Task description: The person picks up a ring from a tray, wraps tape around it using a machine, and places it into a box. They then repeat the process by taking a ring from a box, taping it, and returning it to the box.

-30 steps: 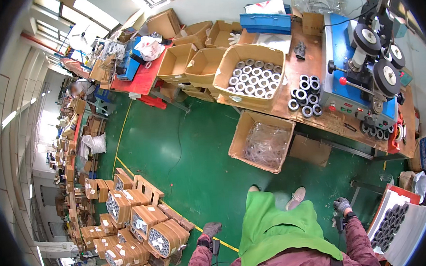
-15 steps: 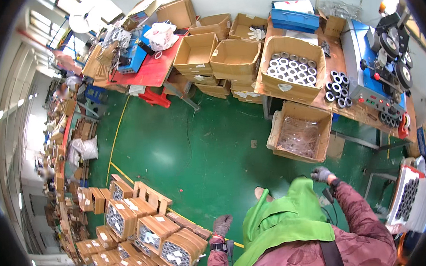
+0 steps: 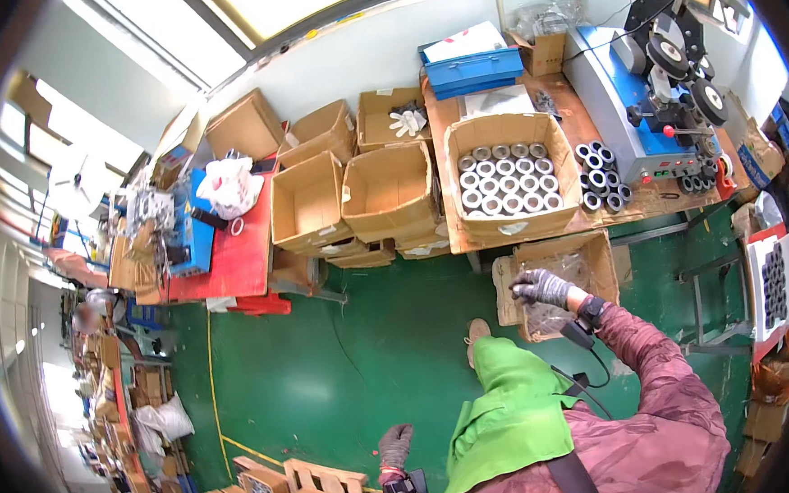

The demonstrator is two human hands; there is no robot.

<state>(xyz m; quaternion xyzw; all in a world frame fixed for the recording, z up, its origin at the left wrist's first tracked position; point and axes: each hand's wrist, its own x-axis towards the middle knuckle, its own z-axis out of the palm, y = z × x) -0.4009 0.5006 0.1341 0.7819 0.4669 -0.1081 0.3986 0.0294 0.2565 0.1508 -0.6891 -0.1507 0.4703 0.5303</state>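
Note:
My right hand (image 3: 542, 288), in a grey glove, reaches out over an open cardboard box (image 3: 602, 270) of clear plastic bags or film (image 3: 548, 318) below the workbench. Its fingers are apart, with no held thing visible. My left hand (image 3: 395, 446), also gloved, hangs low on the left above the green floor, its fingers curled in and nothing seen in them. On the bench above the right hand, a carton (image 3: 515, 225) holds rows of grey-and-white rings (image 3: 510, 185). More dark-rimmed rings (image 3: 598, 178) are stacked beside it.
A blue machine with black wheels (image 3: 664, 76) stands at the bench's right. Empty cartons (image 3: 386, 188) are stacked left of the bench, beside a red-topped table (image 3: 224, 266). Wooden pallets (image 3: 323, 479) and packed boxes lie at lower left. A metal stand (image 3: 720, 321) is at right.
My body has moved forward toward the bench, which appears nearer. My right hand has extended forward and left over the box of plastic. The packed boxes have slipped toward the lower edge of view.

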